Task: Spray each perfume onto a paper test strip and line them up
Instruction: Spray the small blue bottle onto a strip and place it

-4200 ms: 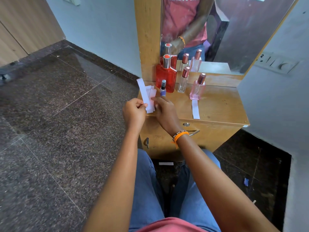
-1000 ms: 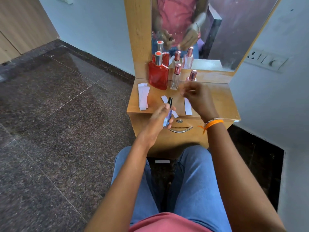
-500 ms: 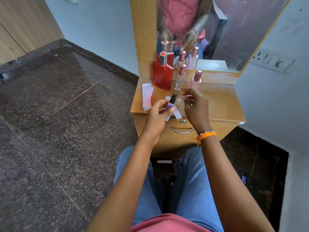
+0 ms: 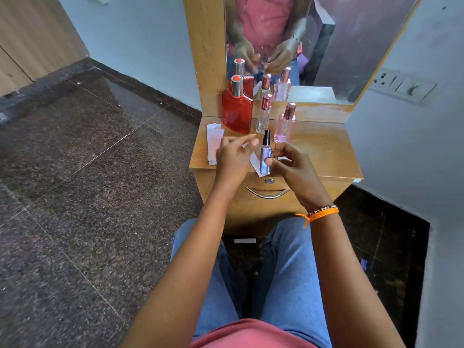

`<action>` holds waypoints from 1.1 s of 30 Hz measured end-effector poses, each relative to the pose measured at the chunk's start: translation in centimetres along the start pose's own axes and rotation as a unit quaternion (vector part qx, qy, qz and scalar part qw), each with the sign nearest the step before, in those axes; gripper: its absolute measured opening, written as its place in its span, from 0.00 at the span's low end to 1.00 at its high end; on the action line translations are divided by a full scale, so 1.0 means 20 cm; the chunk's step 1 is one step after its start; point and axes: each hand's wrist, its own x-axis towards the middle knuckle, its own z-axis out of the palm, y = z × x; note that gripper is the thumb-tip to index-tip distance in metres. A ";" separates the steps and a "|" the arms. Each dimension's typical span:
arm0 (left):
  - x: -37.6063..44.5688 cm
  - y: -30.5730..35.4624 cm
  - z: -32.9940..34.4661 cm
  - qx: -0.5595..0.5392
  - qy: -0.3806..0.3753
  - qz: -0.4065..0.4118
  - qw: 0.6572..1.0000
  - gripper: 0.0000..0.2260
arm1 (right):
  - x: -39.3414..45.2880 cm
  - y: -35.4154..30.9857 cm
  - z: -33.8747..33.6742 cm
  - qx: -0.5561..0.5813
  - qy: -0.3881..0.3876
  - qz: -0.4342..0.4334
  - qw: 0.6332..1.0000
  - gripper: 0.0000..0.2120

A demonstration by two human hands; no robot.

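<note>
Fingers of the right hand (image 4: 291,167) curl round a small purple spray vial (image 4: 265,156), thumb across its front, holding it upright above the front edge of the dresser top (image 4: 326,149). Its black nozzle (image 4: 266,138) is uncapped and points up. The left hand (image 4: 232,159) hangs just beside the vial with fingers loosely spread, gripping nothing; whether a fingertip touches the vial I cannot tell. An orange thread band (image 4: 319,214) circles the right wrist.

Under the vial a white test strip (image 4: 256,164) lies slanted on the wood, partly hidden by the hands. A small stack of blank strips (image 4: 213,141) sits at the top's left side, near the left hand. Along the back stand three bottles: a red flask (image 4: 237,114) with a silver collar, a slim clear bottle (image 4: 263,116) with a rose cap, and a pink bottle (image 4: 285,129) with a rose cap, this one nearest the vial.

Behind them a wood-framed mirror (image 4: 351,46) reflects the bottles, both hands and a pink shirt. Below the top is a drawer with a curved metal handle (image 4: 267,194) and a lock. The person sits in blue jeans, knees against the dresser. A scrap of paper (image 4: 244,240) lies on the dark speckled floor (image 4: 88,197) between the feet. A switch plate (image 4: 401,86) is fixed to the pale blue wall on the right.
</note>
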 end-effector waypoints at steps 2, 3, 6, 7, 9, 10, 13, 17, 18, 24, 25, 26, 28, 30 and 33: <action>0.06 -0.02 0.00 0.170 0.039 -0.007 0.985 0.15 | 0.00 0.00 0.00 0.010 0.013 0.002 1.000 0.11; 0.08 -0.03 0.01 0.233 0.037 -0.018 0.971 0.16 | 0.00 0.00 -0.01 0.016 0.017 0.000 1.000 0.11; 0.12 -0.04 0.05 0.347 -0.013 -0.032 0.937 0.17 | 0.00 0.00 -0.03 0.027 0.024 -0.014 0.999 0.10; 0.13 -0.04 0.06 0.363 -0.020 -0.029 0.931 0.18 | 0.00 0.00 -0.04 0.032 0.025 -0.017 0.999 0.10; 0.13 -0.04 0.07 0.354 -0.011 -0.029 0.935 0.17 | 0.00 0.01 -0.05 0.034 0.028 -0.017 0.999 0.11; 0.13 -0.04 0.08 0.338 -0.005 -0.032 0.940 0.16 | 0.00 0.01 -0.06 0.032 0.029 -0.014 0.999 0.11; 0.12 -0.04 0.07 0.296 0.014 -0.034 0.955 0.13 | 0.00 0.02 -0.07 0.052 0.012 0.000 0.999 0.10; 0.10 -0.03 0.02 0.209 0.007 -0.050 0.977 0.17 | 0.00 0.00 -0.05 0.177 -0.015 0.039 0.983 0.12; 0.09 -0.03 0.00 0.188 -0.001 -0.059 0.980 0.19 | 0.00 -0.01 -0.04 0.218 -0.023 0.041 0.975 0.12; 0.00 -0.04 -0.10 0.125 -0.013 -0.074 0.989 0.10 | -0.02 -0.02 -0.01 0.339 -0.072 0.055 0.936 0.12; -0.01 -0.04 -0.12 0.110 -0.019 -0.076 0.991 0.08 | -0.02 -0.02 -0.01 0.339 -0.075 0.058 0.936 0.12; -0.02 -0.04 -0.12 0.093 -0.025 -0.080 0.992 0.07 | -0.02 -0.02 -0.01 0.335 -0.079 0.059 0.937 0.12; -0.04 -0.03 -0.14 0.060 -0.037 -0.083 0.994 0.05 | -0.03 -0.02 0.00 0.338 -0.092 0.062 0.934 0.13; -0.05 -0.01 -0.15 0.025 -0.049 -0.086 0.995 0.04 | -0.03 -0.01 0.00 0.361 -0.105 0.058 0.925 0.15; -0.06 0.02 -0.16 -0.005 -0.076 -0.102 0.992 0.08 | -0.04 -0.01 0.00 0.368 -0.117 0.035 0.922 0.18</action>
